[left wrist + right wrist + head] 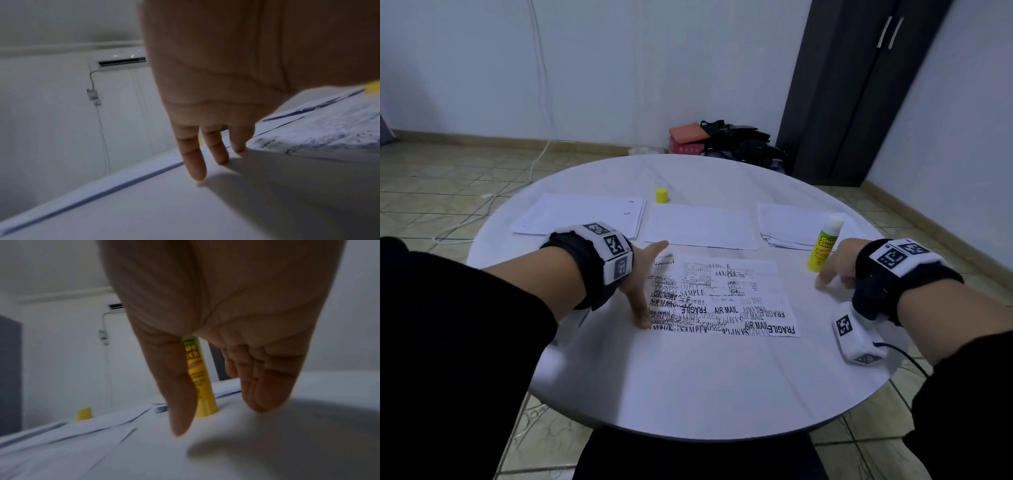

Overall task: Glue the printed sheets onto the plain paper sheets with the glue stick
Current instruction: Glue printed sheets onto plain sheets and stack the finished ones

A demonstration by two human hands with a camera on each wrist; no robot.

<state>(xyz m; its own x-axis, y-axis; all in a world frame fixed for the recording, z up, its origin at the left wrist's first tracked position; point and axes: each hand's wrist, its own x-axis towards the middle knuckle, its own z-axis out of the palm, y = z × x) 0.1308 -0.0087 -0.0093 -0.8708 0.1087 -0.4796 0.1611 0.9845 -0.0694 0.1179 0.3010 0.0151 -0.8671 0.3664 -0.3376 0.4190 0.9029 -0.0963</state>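
Round white table (pixel 688 377) fills head view centre. Printed sheet (pixel 726 301) mid-frame; left hand (pixel 642 291) at its left edge, fingers spread straight, holding nothing. Glue stick (pixel 823 245) upright, uncapped, just above right hand (pixel 837 274); yellow cap (pixel 662 195) further up.

Left wrist: straight fingertips (pixel 196 170) touch table beside sheet's edge.

Right wrist: fingers hang relaxed, empty; stick behind thumb (pixel 179 402).

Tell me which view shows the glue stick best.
The head view: the glue stick stands whole and uncapped on the table, beyond the right hand. The right wrist view shows only part of its label between the fingers; the left wrist view shows, at most, a yellow sliver.
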